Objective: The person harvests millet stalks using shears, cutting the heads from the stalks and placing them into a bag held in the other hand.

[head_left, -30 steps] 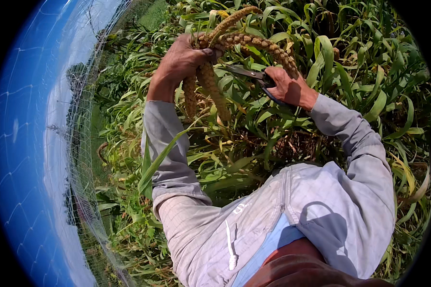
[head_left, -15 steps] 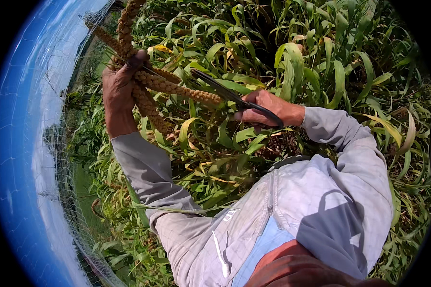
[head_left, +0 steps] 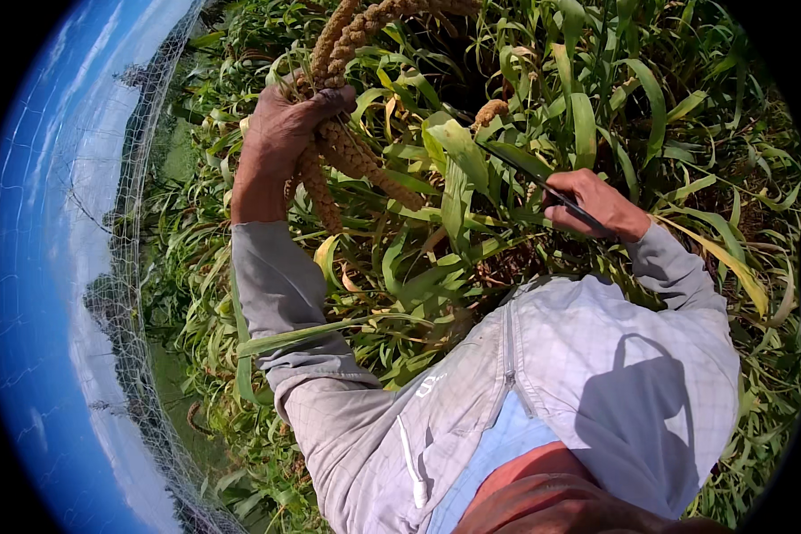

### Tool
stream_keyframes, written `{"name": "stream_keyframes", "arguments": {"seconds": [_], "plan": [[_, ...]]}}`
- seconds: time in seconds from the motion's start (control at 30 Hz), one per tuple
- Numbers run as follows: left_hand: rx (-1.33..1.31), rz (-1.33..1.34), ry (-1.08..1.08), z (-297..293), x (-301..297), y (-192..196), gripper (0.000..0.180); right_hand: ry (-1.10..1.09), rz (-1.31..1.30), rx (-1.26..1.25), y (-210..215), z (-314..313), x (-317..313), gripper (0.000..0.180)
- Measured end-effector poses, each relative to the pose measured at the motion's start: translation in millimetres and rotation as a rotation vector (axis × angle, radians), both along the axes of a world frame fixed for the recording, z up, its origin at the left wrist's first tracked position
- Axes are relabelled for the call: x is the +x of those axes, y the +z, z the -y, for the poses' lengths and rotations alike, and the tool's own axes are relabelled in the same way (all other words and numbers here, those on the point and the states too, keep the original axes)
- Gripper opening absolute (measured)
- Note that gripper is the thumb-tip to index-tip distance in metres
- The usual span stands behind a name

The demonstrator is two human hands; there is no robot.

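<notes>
My left hand [head_left: 285, 133] is raised at the upper left, clasped around a bundle of long brown grain heads [head_left: 351, 151]. Some heads stick up past the fingers and others hang down to the right. My right hand [head_left: 596, 203] is lower at the right and grips dark shears [head_left: 529, 173], whose blades point up-left toward a single brown grain head [head_left: 489, 111] standing among the leaves. Both arms wear pale grey checked sleeves.
Dense green stalks and long leaves [head_left: 596, 98] fill the ground ahead and on both sides. A thin mesh net fence [head_left: 129, 267] runs along the left, with blue sky beyond it. My grey shirt front [head_left: 525, 392] fills the lower middle.
My left hand has carried the bundle of grain heads left and up, then a little right. My right hand with the shears has pulled away from the bundle, to the right and lower.
</notes>
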State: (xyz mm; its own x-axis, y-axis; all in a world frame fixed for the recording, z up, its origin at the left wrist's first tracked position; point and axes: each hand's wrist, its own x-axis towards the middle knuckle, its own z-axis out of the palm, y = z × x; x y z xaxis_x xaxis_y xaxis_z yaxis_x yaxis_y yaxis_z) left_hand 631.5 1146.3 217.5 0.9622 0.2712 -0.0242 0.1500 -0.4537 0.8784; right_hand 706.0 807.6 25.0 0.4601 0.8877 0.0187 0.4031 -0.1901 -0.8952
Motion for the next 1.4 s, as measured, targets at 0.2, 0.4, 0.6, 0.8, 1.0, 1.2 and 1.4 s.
{"name": "stream_keyframes", "arguments": {"seconds": [0.2, 0.4, 0.6, 0.8, 1.0, 1.2, 1.4], "plan": [[0.212, -0.075, 0.016, -2, 6, 0, 0.027, -0.079, -0.237, -0.091, -11, -46, 1, 0.035], [0.340, -0.167, -0.045, 17, 17, 19, 0.028, -0.091, -0.081, 0.043, 11, -88, 5, 0.040], [0.564, -0.414, -0.230, 35, 36, 19, 0.045, 0.009, 0.265, 0.054, 5, -112, 7, 0.045], [0.658, -0.747, -0.291, 23, 29, -22, 0.046, 0.041, 0.448, 0.065, 25, -122, -8, 0.042], [0.767, -0.840, -0.337, 11, 9, -37, 0.044, 0.099, 0.493, 0.076, 29, -123, -17, 0.039], [0.392, -0.772, -0.296, 2, -14, -52, 0.035, 0.153, 0.497, 0.067, 36, -123, -22, 0.045], [0.037, -0.461, -0.144, 1, -25, -45, 0.017, 0.240, 0.358, 0.104, 14, -131, -16, 0.034]]}}
